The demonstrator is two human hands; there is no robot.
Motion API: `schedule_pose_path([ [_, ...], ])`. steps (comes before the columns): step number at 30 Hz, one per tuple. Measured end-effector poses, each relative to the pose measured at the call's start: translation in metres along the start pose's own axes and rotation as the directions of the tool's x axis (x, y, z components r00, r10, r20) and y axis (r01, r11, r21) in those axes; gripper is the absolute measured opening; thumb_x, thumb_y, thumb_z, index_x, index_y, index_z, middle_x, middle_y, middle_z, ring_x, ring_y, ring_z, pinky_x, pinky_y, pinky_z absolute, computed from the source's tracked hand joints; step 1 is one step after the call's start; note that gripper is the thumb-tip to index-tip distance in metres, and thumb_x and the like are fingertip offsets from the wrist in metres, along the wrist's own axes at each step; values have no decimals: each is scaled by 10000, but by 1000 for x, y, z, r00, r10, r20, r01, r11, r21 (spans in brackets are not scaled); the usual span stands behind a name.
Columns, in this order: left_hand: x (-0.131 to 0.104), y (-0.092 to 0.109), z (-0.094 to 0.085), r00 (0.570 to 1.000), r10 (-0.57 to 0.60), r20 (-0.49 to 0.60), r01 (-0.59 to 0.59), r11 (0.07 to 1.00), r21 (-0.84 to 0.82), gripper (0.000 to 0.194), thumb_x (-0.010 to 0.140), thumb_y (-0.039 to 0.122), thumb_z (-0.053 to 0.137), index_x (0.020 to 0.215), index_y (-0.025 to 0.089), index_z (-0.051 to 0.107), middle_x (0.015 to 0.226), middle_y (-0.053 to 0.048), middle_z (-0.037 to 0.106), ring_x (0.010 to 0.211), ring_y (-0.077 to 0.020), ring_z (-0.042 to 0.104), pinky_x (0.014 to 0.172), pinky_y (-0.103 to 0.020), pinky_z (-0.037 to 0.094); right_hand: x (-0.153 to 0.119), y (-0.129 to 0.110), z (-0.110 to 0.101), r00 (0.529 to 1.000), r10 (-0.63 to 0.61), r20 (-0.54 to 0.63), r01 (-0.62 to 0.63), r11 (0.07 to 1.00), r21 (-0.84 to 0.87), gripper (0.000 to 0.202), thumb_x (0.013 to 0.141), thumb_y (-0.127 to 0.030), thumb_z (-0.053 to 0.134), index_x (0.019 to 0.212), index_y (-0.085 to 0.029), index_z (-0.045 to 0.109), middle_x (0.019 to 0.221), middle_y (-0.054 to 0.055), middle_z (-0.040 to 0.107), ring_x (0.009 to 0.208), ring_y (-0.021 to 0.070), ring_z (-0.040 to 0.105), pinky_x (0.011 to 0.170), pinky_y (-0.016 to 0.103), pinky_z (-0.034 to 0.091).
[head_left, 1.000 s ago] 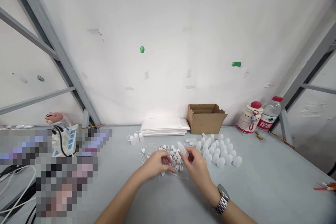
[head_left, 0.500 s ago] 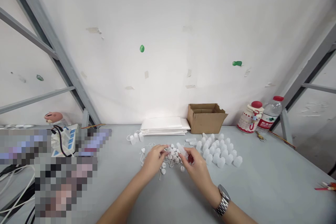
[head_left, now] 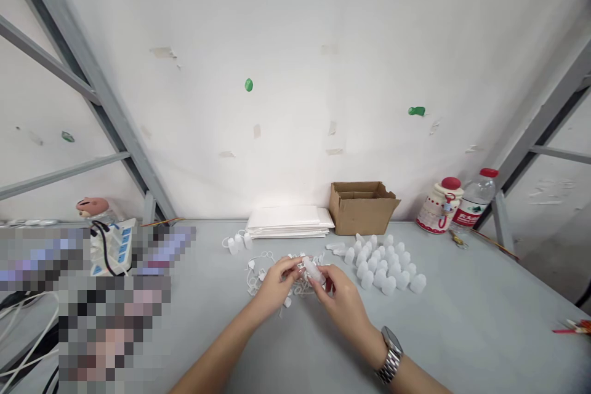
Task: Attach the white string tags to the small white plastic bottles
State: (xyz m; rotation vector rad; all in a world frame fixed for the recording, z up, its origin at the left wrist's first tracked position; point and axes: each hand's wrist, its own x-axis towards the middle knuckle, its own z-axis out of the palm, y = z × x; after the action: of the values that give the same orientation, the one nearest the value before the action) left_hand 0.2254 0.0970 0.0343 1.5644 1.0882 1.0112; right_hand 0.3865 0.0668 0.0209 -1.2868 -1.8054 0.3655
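My right hand (head_left: 339,292) is closed around a small translucent white plastic tube (head_left: 314,269), tilted with its far end toward the left. At that end, my left hand (head_left: 276,283) has its fingers pinched together; what sits between them is too small to make out. Both hands hover over a pile of little white plastic pieces with white cords (head_left: 302,287), which they partly cover. To the right, several translucent white caps (head_left: 381,265) stand in rough rows. A few corded white pieces (head_left: 239,241) stand at the back left of the pile.
Behind the pile lie stacked white sheets or envelopes (head_left: 290,221) beside an open cardboard box (head_left: 364,215). A cream jar with a red lid (head_left: 438,206) and a clear bottle (head_left: 473,200) stand back right. At left are a power strip (head_left: 113,246) and cables.
My hands have come together: the tube in my right hand has moved left and slightly down, so its end now meets the fingers of my left hand.
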Motion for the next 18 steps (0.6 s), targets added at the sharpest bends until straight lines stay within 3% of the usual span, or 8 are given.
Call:
schedule_pose_path([
  [5, -2, 7, -6, 997, 59, 41, -57, 997, -49, 330, 766, 362, 564, 1069, 257, 637, 991, -71, 602, 932, -209, 534, 854, -321, 408, 1, 1, -1, 1000, -16, -17, 16, 1000, -1, 175, 840, -316, 485, 891, -186, 589, 725, 32, 626, 562, 142, 537, 532, 256, 447],
  [8, -3, 10, -5, 998, 1, 61, 11, 979, -205, 312, 757, 384, 576, 1010, 225, 667, 1097, -74, 620, 1062, -241, 511, 922, -344, 380, 1, 0, -1, 1000, -18, -9, 17, 1000, -8, 175, 847, -311, 480, 910, -190, 590, 727, 27, 623, 566, 140, 540, 535, 255, 451],
  [13, -3, 9, 6, 990, -144, -3, 125, 869, -478, 299, 710, 382, 642, 905, 160, 688, 1007, -90, 673, 996, -250, 561, 901, -359, 389, 0, 0, 2, 988, -144, -49, 138, 984, -111, 219, 877, -309, 431, 998, -195, 574, 729, 36, 613, 601, 152, 551, 552, 265, 453],
  [18, -4, 6, 13, 980, -199, 26, 167, 740, -652, 222, 692, 342, 679, 805, 150, 675, 909, -80, 675, 900, -202, 584, 868, -330, 394, -1, -2, 5, 964, -259, -56, 240, 944, -226, 213, 880, -240, 417, 1018, -166, 561, 727, 52, 598, 646, 170, 555, 552, 274, 445],
])
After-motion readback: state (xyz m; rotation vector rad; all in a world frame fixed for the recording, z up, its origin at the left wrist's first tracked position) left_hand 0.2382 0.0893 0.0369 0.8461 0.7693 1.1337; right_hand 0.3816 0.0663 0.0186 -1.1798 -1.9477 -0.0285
